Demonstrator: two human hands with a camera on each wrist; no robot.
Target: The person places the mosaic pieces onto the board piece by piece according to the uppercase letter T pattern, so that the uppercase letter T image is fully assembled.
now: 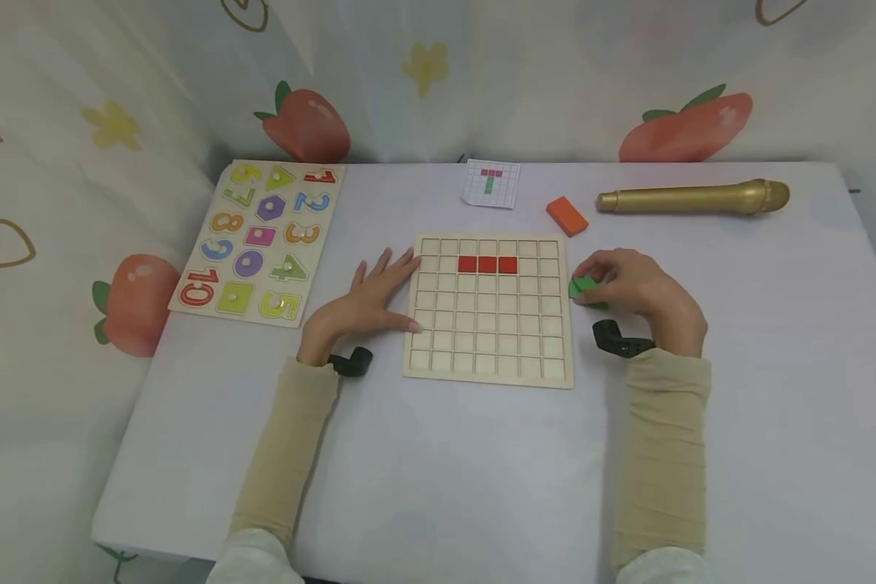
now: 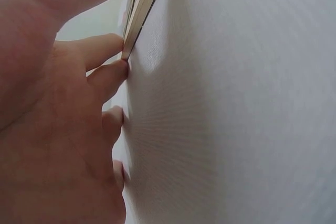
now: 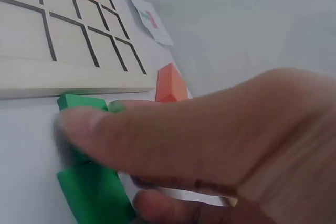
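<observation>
A wooden grid board (image 1: 485,345) lies flat in the middle of the table, with three red tiles (image 1: 487,264) in a row near its far side. My left hand (image 1: 365,300) spreads its fingers along the board's left edge; the thumb and index fingertip touch that edge. Just beyond the right edge, my right hand (image 1: 638,284) pinches a green tile (image 3: 81,102) between thumb and fingers. Another green tile (image 3: 100,195) is right beside it, nearer me, partly covered by the hand.
An orange block (image 1: 567,216) lies past the board's far right corner. Behind the board is a paper card (image 1: 507,196) printed with a red and green T. A gold microphone (image 1: 686,199) lies at the back right, a number-and-shape puzzle (image 1: 270,261) at the left.
</observation>
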